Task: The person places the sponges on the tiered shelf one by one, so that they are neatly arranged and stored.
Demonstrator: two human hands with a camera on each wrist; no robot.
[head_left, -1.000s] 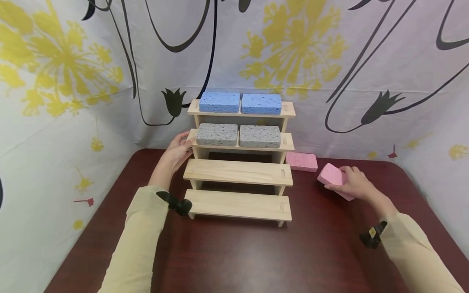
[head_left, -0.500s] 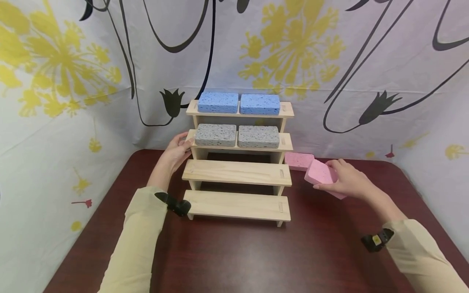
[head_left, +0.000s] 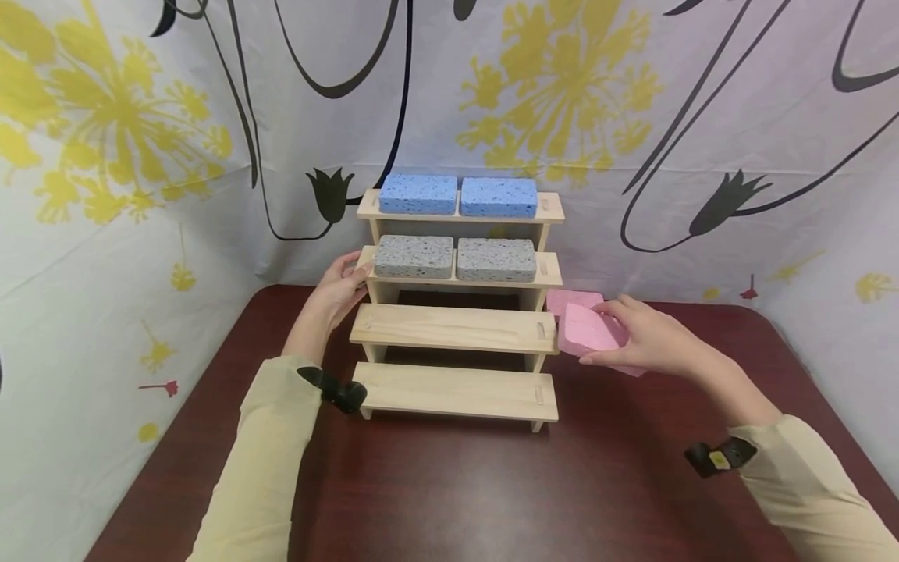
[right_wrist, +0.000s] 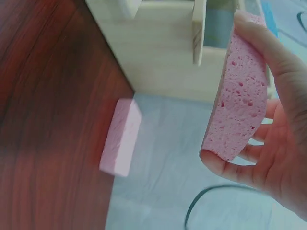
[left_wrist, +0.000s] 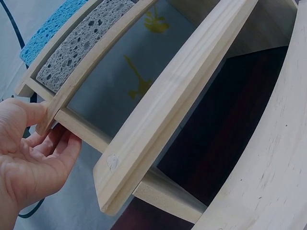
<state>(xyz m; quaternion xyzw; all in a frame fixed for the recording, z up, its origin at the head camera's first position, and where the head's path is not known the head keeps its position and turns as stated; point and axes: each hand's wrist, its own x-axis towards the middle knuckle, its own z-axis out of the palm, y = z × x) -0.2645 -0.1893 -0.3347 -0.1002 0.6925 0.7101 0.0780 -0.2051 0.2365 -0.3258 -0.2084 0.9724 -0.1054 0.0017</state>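
My right hand (head_left: 653, 337) holds a pink sponge (head_left: 588, 331) between thumb and fingers. It is raised and tilted beside the right end of the third step down on a wooden four-step rack (head_left: 453, 328). In the right wrist view the sponge's pitted face (right_wrist: 242, 96) shows, thumb at one end and a fingertip at the other. A second pink sponge (right_wrist: 122, 139) lies on the table, partly hidden behind the held one in the head view. My left hand (head_left: 335, 289) pinches the left end of the second step, thumb on top and fingers below, seen in the left wrist view.
Two blue sponges (head_left: 417, 195) sit side by side on the top step, and two grey sponges (head_left: 495, 260) on the second. The lower two steps (head_left: 456, 392) are bare wood. Behind the dark red table (head_left: 449, 484) hangs a flower-printed white cloth (head_left: 232, 257).
My right hand has carried the pink sponge leftward, from out over the table to the rack's right side, now overlapping the other pink sponge in view. My left hand stays on the rack.
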